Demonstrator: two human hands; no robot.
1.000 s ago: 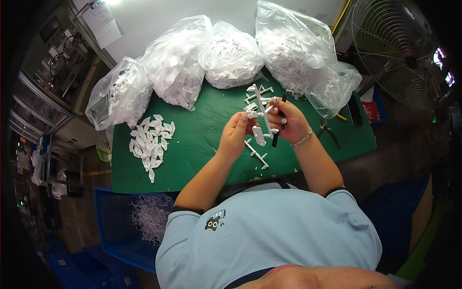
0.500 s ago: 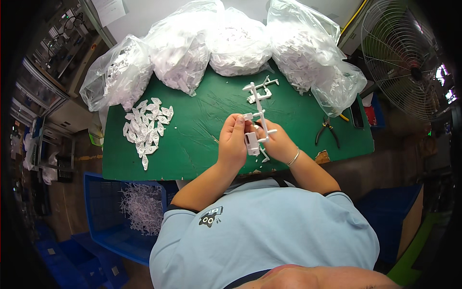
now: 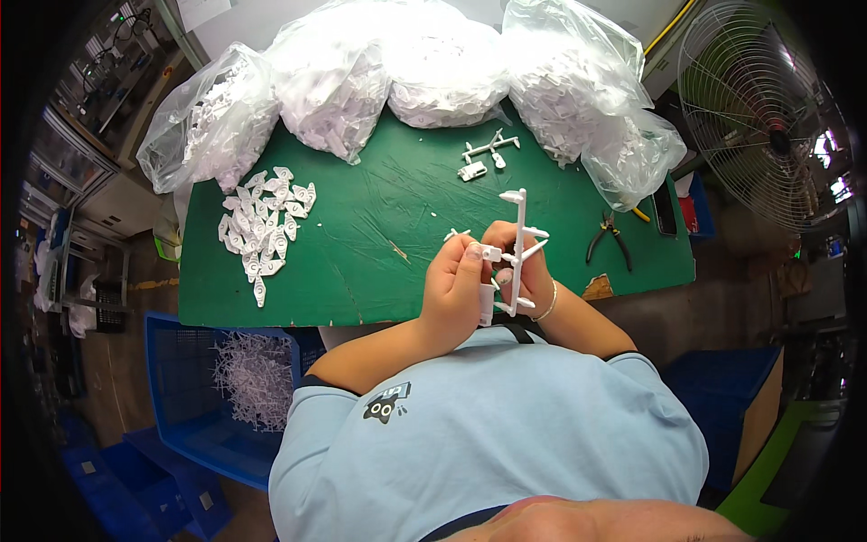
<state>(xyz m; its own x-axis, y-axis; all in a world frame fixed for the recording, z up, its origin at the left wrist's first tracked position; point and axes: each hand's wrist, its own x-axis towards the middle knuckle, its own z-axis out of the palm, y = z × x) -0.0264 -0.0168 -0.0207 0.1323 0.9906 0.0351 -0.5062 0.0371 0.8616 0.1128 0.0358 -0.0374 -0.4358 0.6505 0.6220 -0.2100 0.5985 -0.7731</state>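
Note:
Over the near part of the table, both hands hold a white plastic sprue (image 3: 519, 221), a moulded runner with small parts on its side branches. My left hand (image 3: 452, 291) is closed, thumb and fingers pinching a small white part at the sprue's left side. My right hand (image 3: 536, 273) curls round behind the runner, its fingers partly hidden. Beyond the hands, a second white sprue (image 3: 489, 147) lies with a few parts on it or beside it. To the left is a loose heap of flat white plastic pieces (image 3: 266, 217).
Bulging clear bags (image 3: 330, 108) of white parts line the back of the green table (image 3: 361, 226). Pliers (image 3: 610, 239) with dark handles lie at the right. A blue crate (image 3: 172, 397) with white runner scraps stands on the floor at lower left. A fan (image 3: 768, 117) stands right.
Both hands have come slightly closer to my body with the sprue. The sprue has turned, so its runner now stands more upright in the picture. The whole view has shifted a little.

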